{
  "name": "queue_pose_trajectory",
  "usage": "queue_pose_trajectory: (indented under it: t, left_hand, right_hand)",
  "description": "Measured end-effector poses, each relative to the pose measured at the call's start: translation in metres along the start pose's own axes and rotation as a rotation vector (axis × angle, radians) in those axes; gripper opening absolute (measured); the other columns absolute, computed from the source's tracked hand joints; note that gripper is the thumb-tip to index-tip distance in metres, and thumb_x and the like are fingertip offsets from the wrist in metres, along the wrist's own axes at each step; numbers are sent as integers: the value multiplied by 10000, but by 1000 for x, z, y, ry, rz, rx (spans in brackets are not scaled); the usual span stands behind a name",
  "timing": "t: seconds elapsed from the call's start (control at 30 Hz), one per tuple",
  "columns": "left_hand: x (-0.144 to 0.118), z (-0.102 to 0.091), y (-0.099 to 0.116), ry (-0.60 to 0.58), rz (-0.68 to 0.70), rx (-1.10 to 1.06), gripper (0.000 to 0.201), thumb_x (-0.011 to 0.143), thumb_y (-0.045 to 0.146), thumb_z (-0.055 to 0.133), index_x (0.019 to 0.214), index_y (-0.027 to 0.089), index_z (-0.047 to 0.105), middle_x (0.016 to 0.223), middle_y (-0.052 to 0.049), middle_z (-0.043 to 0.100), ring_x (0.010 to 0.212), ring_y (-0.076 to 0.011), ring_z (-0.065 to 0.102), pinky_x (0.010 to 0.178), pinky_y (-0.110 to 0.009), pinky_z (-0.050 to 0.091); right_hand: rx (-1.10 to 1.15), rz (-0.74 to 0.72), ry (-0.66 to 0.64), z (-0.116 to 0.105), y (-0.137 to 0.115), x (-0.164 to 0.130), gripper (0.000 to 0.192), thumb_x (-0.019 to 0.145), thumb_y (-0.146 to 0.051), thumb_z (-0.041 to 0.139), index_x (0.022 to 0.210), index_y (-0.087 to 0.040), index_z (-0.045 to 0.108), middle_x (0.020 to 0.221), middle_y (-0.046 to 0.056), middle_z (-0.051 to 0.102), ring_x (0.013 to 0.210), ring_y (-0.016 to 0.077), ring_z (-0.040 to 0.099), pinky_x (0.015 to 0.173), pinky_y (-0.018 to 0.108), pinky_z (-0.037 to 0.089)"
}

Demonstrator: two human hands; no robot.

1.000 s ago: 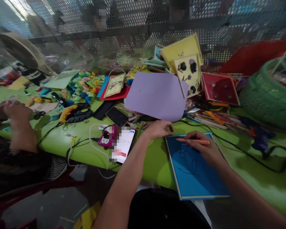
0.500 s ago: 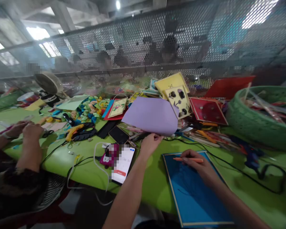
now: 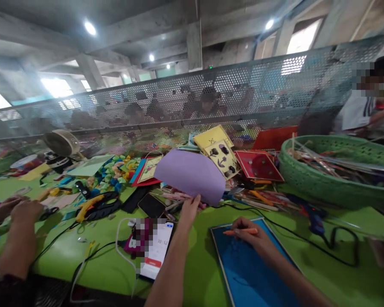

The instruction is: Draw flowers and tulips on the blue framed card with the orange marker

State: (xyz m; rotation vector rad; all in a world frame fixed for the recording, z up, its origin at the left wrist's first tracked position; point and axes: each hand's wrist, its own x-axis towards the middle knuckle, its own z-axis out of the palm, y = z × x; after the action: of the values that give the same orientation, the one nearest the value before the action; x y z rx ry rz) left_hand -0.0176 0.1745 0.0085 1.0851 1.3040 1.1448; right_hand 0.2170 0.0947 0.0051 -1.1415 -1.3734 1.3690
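My right hand (image 3: pixel 254 236) rests on a blue framed card (image 3: pixel 243 264) on the green table and holds an orange pen (image 3: pixel 240 232) across the card's top edge. My left hand (image 3: pixel 188 209) reaches forward and touches the near edge of a purple paper sheet (image 3: pixel 188 175), over pens and sticks lying beneath it. A phone with a lit screen (image 3: pixel 156 251) lies to the left of my left forearm.
A green basket (image 3: pixel 326 187) of sticks stands at right. Decorated cards (image 3: pixel 224 155), a red card (image 3: pixel 259 165), glue guns (image 3: pixel 89 204) and black cables (image 3: pixel 323 243) crowd the table. Another person's hands (image 3: pixel 16 211) work at left. A small fan (image 3: pixel 59 145) and mesh screen stand behind.
The camera has tilted upward, so the table sits lower in view. My left hand moved forward from the card's corner to the purple sheet's edge. My right hand stayed on the blue card.
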Motion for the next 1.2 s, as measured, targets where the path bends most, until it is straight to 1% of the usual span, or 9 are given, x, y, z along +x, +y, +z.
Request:
queue_pose_trajectory:
  t: [0.07,0.17,0.33,0.4,0.47,0.53,0.63,0.77,1.2]
  left_hand:
    - [-2,-4,2,-137,-24,147,724,807,819,522,539,155,632,403,25,385,424,-90,348,503,-256,350]
    - [-9,-7,6,-301,-59,250,732,854,779,464,629,127,711,396,19,398,406,-89,306,488,-265,258]
    - [-16,-6,10,-470,-58,480,686,914,684,448,700,113,762,383,18,405,415,-115,371,540,-274,333]
    - [-17,-4,13,-458,-63,672,675,968,619,388,701,129,767,395,8,432,430,-134,425,574,-279,391]
    - [-18,-2,17,-368,-62,917,657,1004,544,346,676,152,759,437,-14,489,486,-162,519,613,-287,432]
    - [-19,1,20,-301,-69,1022,604,992,492,406,601,161,725,501,-55,564,587,-201,595,676,-315,445]
    - [-20,5,19,-320,-65,1055,504,938,551,525,659,191,743,694,-86,704,780,-235,662,757,-317,443]
    - [-18,5,17,-418,58,1172,385,839,586,665,859,219,778,864,-72,768,842,-231,680,715,-289,428]
    - [-17,2,18,-513,94,1183,342,785,567,712,876,239,738,874,-41,755,811,-215,667,659,-296,408]
  right_hand:
    - [10,-6,-12,0,1,1,346,769,-526,733,767,-183,683,685,11,595,636,165,506,614,306,369]
    - [12,-7,-11,2,-1,1,330,766,-509,734,749,-185,673,680,12,599,645,168,512,620,306,370]
    - [20,-4,5,3,-2,3,329,747,-508,744,748,-186,673,698,16,614,646,170,530,617,306,379]
    - [9,-7,9,3,-1,4,337,742,-516,744,756,-183,688,707,21,623,644,169,530,611,307,382]
    - [-1,-13,15,2,0,4,330,742,-511,744,765,-185,700,727,28,639,657,172,539,620,309,398]
    - [-6,-15,25,0,-1,2,301,746,-490,748,764,-194,697,747,31,654,687,178,558,650,315,429]
    - [-48,2,28,-3,-2,-2,274,739,-475,764,775,-211,700,766,37,670,700,184,568,650,319,443]
    - [-102,14,49,-8,-1,-3,188,731,-393,785,809,-237,714,819,33,695,731,188,582,676,323,453]
    - [-159,50,18,-4,-5,-5,215,754,-392,783,782,-219,657,720,13,653,636,151,572,593,284,439]
